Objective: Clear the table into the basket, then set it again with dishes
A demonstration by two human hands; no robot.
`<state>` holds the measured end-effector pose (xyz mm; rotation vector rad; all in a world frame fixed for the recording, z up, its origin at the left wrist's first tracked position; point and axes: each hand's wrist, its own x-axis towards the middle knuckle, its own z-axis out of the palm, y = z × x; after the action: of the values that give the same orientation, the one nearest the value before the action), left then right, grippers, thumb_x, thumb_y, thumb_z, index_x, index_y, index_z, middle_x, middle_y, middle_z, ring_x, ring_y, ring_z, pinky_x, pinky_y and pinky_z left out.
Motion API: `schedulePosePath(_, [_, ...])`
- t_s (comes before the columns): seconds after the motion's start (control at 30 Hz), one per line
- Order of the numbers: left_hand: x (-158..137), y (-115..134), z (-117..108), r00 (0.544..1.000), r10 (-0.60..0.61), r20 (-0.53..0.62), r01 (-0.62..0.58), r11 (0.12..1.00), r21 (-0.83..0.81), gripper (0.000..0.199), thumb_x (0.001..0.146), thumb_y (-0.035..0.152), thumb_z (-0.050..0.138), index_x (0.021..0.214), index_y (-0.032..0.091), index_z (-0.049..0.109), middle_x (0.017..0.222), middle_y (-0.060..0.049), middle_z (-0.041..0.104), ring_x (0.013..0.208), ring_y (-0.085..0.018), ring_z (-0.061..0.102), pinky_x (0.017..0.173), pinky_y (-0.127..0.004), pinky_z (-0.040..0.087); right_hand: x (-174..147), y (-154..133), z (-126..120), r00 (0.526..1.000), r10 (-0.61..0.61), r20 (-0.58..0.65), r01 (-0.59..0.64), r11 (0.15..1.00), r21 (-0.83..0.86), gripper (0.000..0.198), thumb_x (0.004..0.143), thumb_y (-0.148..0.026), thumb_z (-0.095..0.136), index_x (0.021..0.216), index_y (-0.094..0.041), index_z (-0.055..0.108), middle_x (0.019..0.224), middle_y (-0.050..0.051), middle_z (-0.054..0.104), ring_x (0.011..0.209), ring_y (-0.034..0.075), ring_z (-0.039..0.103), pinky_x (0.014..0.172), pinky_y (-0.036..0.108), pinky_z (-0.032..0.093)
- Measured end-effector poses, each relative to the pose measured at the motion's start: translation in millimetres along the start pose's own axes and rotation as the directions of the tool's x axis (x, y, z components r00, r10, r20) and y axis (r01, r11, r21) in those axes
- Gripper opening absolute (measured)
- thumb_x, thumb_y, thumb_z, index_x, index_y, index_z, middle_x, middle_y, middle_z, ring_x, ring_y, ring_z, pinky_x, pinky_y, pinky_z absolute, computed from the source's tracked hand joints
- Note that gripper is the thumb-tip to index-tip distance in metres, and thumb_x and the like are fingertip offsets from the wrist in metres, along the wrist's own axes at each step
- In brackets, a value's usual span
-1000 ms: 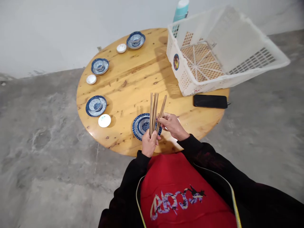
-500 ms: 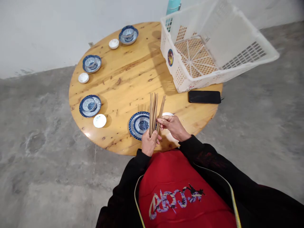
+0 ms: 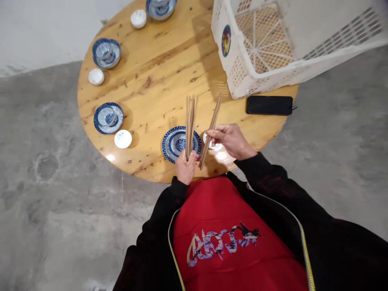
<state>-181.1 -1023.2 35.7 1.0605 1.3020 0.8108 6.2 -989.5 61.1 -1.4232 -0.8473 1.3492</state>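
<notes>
My left hand [image 3: 185,169] sits at the near edge of the round wooden bench [image 3: 157,81], grip clamped on a bundle of chopsticks [image 3: 189,125], upright, tips pointing far. My right hand [image 3: 233,140] is just right of it, grip pinched on a pair of chopsticks [image 3: 211,128], which tilts right and stands apart from the bundle at the top, close to it at the bottom. How many sticks are in that pair I can't tell for sure.

Behind the bundle, a blue patterned plate [image 3: 175,142] lies on the bench near edge. A small white dish [image 3: 212,145] shows partly under the right hand. Left side: blue bowl on plate [image 3: 108,117] with a white saucer [image 3: 123,138] just near it. Farther left: another blue bowl [image 3: 106,52] with a white saucer [image 3: 96,76] beside it. Far edge: a third bowl [image 3: 160,7], cut off by the frame, white cup [image 3: 138,18] next to it. Right far: white plastic basket [image 3: 242,76], overhanging the bench. Black phone [image 3: 269,105] lies flat just near the basket. Grey concrete floor [image 3: 45,182] around.
</notes>
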Motion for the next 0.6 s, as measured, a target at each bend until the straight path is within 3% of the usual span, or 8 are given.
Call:
schedulePosePath(0.07, [0, -2, -11, 0.997, -0.002, -0.073, 0.002, 1.000, 0.008, 0.029, 0.092, 0.048, 0.061, 0.087, 0.019, 0.059, 0.081, -0.005, 0.075, 0.072, -0.017, 0.072, 0.065, -0.026, 0.053, 10, 4, -16, 1.000, -0.004, -0.021, 0.002, 0.996, -0.091, 0.042, 0.071, -0.046, 0.090, 0.059, -0.015, 0.064, 0.052, 0.002, 0.058, 0.046, 0.011, 0.050, 0.045, 0.024, 0.044])
schedulePosePath(0.17, [-5, -3, -32, 0.984, -0.023, -0.175, 0.026, 0.999, 0.018, 0.028, 0.093, 0.047, 0.059, 0.089, 0.019, 0.059, 0.077, -0.004, 0.075, 0.066, -0.015, 0.070, 0.062, -0.024, 0.052, 25, 13, -34, 0.996, 0.090, 0.001, -0.085, 0.945, -0.316, 0.037, 0.076, -0.033, 0.086, 0.054, -0.015, 0.062, 0.049, 0.002, 0.057, 0.044, 0.011, 0.051, 0.044, 0.024, 0.044])
schedulePosePath(0.27, [-13, -8, -50, 0.966, -0.027, -0.258, 0.042, 0.998, 0.051, 0.026, 0.093, 0.045, 0.058, 0.088, 0.019, 0.060, 0.078, -0.004, 0.075, 0.065, -0.015, 0.069, 0.061, -0.024, 0.051, 39, 23, -38, 0.982, 0.188, -0.002, -0.152, 0.789, -0.596, 0.030, 0.081, -0.018, 0.076, 0.054, -0.015, 0.062, 0.051, 0.004, 0.060, 0.048, 0.014, 0.057, 0.049, 0.025, 0.046])
schedulePosePath(0.37, [-23, -15, -58, 0.953, -0.038, -0.302, 0.062, 0.996, 0.069, 0.026, 0.094, 0.045, 0.057, 0.088, 0.020, 0.060, 0.078, -0.004, 0.076, 0.065, -0.015, 0.070, 0.061, -0.025, 0.052, 48, 30, -32, 0.977, 0.212, -0.006, -0.130, 0.578, -0.806, 0.027, 0.081, -0.010, 0.068, 0.055, -0.015, 0.063, 0.055, 0.006, 0.064, 0.057, 0.018, 0.064, 0.058, 0.025, 0.048])
schedulePosePath(0.47, [-30, -20, -59, 0.952, -0.048, -0.301, 0.068, 0.996, 0.056, 0.027, 0.093, 0.045, 0.058, 0.087, 0.019, 0.060, 0.078, -0.005, 0.076, 0.066, -0.015, 0.070, 0.060, -0.024, 0.051, 53, 33, -28, 0.972, 0.234, 0.013, -0.097, 0.450, -0.888, 0.025, 0.081, -0.011, 0.066, 0.057, -0.015, 0.064, 0.057, 0.008, 0.066, 0.066, 0.021, 0.068, 0.063, 0.026, 0.047])
schedulePosePath(0.6, [-31, -24, -58, 0.957, -0.044, -0.287, 0.054, 0.998, 0.024, 0.028, 0.094, 0.046, 0.058, 0.087, 0.019, 0.059, 0.077, -0.006, 0.076, 0.065, -0.014, 0.068, 0.059, -0.023, 0.051, 54, 35, -29, 0.959, 0.281, 0.040, -0.096, 0.453, -0.886, 0.021, 0.084, -0.014, 0.065, 0.063, -0.014, 0.069, 0.059, 0.007, 0.067, 0.063, 0.019, 0.067, 0.062, 0.025, 0.046])
